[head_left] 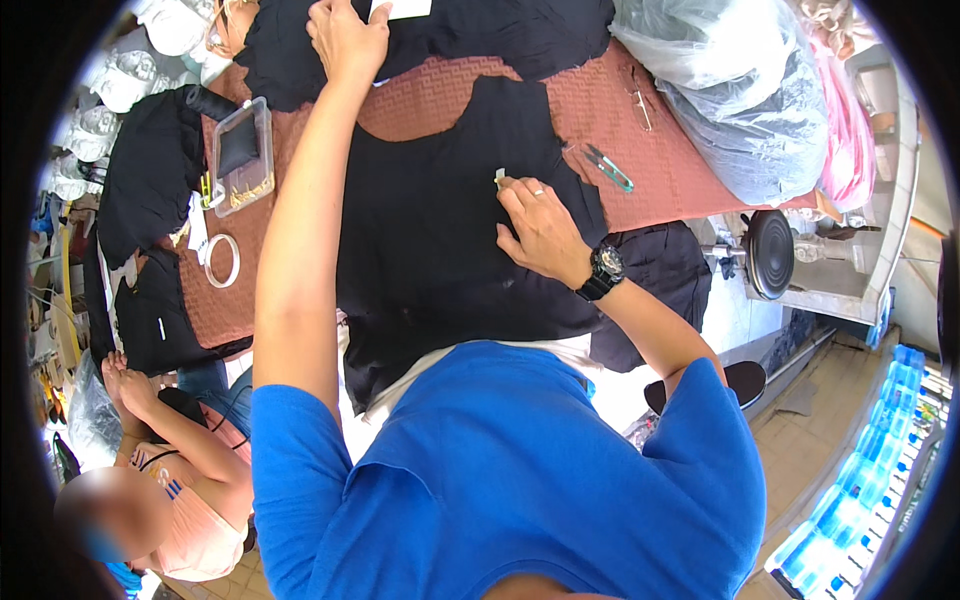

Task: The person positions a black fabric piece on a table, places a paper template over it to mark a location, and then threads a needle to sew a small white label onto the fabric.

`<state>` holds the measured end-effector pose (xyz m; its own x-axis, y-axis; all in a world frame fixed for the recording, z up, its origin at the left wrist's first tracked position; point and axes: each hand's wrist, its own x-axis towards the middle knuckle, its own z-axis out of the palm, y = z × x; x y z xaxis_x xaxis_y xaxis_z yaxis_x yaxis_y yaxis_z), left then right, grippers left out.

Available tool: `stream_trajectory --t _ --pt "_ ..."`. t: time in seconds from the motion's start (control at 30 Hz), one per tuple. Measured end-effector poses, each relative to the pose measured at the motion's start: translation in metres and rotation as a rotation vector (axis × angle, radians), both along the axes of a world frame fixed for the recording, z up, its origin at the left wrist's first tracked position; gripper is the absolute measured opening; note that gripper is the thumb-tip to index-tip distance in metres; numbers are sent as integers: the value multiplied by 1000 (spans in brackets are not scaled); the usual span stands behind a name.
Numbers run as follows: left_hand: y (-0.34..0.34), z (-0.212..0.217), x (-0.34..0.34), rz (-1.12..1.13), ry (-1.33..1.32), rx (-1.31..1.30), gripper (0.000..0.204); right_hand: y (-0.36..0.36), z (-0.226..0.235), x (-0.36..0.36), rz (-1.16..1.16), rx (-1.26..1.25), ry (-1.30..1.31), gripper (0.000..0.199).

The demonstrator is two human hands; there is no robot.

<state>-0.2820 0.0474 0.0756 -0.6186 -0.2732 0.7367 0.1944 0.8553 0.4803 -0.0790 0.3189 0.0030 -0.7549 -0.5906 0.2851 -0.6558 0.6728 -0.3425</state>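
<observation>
A black garment (430,220) lies spread flat across the reddish-brown patterned cloth on the table in front of me. My right hand (545,228), wearing a ring and a black watch, rests on its right part. Thumb side and fingertips close around a small white tag (500,175). My left arm stretches far forward, and my left hand (350,42) lies with fingers apart on another black fabric pile (480,40) at the far edge. A white card (402,8) sits by its thumb, partly cut off by the picture's edge.
Teal-handled thread snips (608,168) lie right of the garment. At left are a clear plastic box (268,150) and a white ring (234,262). Large plastic bags (730,90) fill the far right, above a round black stool seat (768,255). Another person (200,500) sits lower left.
</observation>
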Motion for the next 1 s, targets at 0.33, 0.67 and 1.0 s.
stream_trajectory --t 0.33,0.67,1.0 --pt "71 -88 171 -812 -451 -46 30 -6 6 4 -12 95 8 47" --pt "86 -111 172 -662 -446 -251 40 0 2 26 -38 118 11 55" --pt "76 -95 178 -729 -369 -80 27 25 9 -16 -127 -451 -113 33"
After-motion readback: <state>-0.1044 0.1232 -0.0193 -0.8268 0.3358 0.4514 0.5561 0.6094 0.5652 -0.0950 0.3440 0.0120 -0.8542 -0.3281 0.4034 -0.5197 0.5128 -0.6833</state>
